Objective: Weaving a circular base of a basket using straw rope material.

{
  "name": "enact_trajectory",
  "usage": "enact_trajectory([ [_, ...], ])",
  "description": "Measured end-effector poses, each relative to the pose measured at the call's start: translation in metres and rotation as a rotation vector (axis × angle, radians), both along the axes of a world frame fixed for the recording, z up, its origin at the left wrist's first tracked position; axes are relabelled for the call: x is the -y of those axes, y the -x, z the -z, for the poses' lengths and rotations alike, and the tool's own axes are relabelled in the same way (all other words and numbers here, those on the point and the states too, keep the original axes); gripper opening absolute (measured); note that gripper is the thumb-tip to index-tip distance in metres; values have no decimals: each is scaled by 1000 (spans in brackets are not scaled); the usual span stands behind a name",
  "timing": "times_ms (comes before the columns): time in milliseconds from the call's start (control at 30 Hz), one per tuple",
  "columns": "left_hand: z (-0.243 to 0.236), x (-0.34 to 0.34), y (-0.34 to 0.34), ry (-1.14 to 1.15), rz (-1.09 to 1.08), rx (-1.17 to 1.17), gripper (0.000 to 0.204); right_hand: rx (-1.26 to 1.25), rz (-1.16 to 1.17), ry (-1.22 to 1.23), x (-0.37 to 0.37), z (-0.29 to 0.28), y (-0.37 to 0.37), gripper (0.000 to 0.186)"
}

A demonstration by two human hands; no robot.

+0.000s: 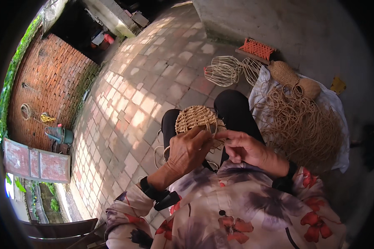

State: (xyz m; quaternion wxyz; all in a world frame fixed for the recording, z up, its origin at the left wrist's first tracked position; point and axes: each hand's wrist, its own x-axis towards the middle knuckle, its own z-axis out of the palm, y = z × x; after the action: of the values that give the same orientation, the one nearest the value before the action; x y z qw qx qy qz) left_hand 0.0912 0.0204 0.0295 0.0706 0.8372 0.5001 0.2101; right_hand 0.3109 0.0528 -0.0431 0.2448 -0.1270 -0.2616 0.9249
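Observation:
A small woven piece of tan straw cord (195, 117) rests across my lap, between my knees. My left hand (187, 149) is closed on its near edge, with the knuckles turned up. From the right, my right hand (249, 148) meets the same edge. Its index finger stretches to the strands beside the left fingertips, and the other fingers curl in. Whatever is inside that curl is hidden. Loose cord ends (157, 155) hang in loops by my left knee. The underside of the weave is out of sight behind my hands.
At right, a white cloth (343, 153) bears a heap of tan cord (301, 120) and woven rounded pieces (283, 72). Beyond my right knee stand a wire-like frame (222, 71) and an orange-strapped stool (257, 49). Paving (129, 108) spreads left toward a brick wall (50, 79).

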Motion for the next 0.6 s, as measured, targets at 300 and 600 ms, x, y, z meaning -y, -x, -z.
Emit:
enact_trajectory([
  [300,0,30,54,148,-497,310,25,566,566,-1258,-15,-31,13,25],
  [600,24,31,83,84,-191,415,17,730,432,-1768,-16,-46,54,29],
])
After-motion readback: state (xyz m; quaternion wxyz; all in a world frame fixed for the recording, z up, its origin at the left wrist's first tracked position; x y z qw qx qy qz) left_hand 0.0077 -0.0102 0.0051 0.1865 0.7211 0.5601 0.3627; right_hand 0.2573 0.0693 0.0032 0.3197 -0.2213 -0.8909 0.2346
